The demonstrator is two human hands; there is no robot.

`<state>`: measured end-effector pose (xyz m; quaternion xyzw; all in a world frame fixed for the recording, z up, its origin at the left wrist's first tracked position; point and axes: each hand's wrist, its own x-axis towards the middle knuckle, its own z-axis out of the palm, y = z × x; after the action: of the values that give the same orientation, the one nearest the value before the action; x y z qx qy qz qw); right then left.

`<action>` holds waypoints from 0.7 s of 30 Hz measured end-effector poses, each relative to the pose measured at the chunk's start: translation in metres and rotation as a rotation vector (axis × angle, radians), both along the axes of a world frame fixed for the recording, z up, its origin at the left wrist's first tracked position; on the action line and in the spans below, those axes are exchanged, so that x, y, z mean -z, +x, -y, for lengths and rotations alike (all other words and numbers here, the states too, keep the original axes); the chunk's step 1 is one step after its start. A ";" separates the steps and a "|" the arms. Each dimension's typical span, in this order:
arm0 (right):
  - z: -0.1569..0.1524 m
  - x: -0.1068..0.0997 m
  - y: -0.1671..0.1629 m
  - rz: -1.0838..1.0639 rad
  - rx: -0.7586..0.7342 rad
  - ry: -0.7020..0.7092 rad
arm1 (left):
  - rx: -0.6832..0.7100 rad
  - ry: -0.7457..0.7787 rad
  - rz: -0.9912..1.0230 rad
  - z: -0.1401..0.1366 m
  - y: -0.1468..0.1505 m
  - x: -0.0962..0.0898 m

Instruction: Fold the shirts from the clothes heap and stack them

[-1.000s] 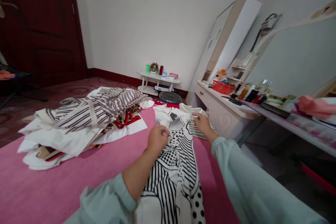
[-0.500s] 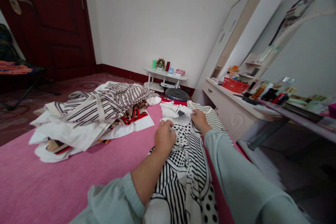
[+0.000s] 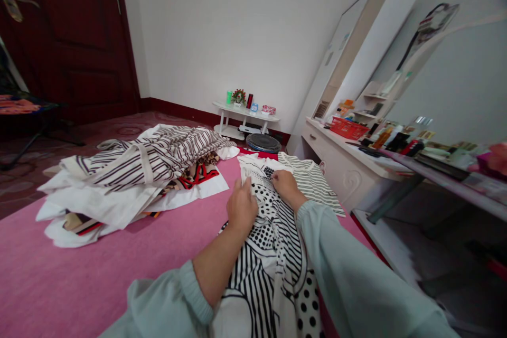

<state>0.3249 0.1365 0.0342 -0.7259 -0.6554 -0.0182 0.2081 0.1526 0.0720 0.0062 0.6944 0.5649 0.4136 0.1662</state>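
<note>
Pink plush bedspread, white wall. Dotted, striped garment (wrinkled cloth) lies on bedspread; left hand and right hand pinch its upper part. Left of garment: crumpled clothes pile; beyond: 2-tier stand.

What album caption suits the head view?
Both hands on a dotted, striped garment, near piled clothes on pink cloth.

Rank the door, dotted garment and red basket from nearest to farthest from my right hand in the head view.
1. Dotted garment: at your right hand, touching it.
2. Red basket: beyond it, to the right.
3. Door: far left, across the room.
</note>
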 end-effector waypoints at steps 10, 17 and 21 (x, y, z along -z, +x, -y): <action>0.039 0.026 -0.030 0.101 -0.266 -0.096 | -0.090 -0.095 0.012 0.004 -0.001 -0.007; 0.061 0.013 -0.038 0.023 -0.199 -0.042 | -0.052 -0.009 0.188 -0.005 -0.006 0.001; 0.091 0.026 -0.038 -0.283 -0.149 0.156 | 0.071 0.150 0.172 0.002 -0.007 -0.005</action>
<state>0.2870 0.0452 0.0080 -0.6522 -0.6681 0.0490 0.3549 0.1455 0.0700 0.0107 0.6862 0.4912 0.5067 0.1763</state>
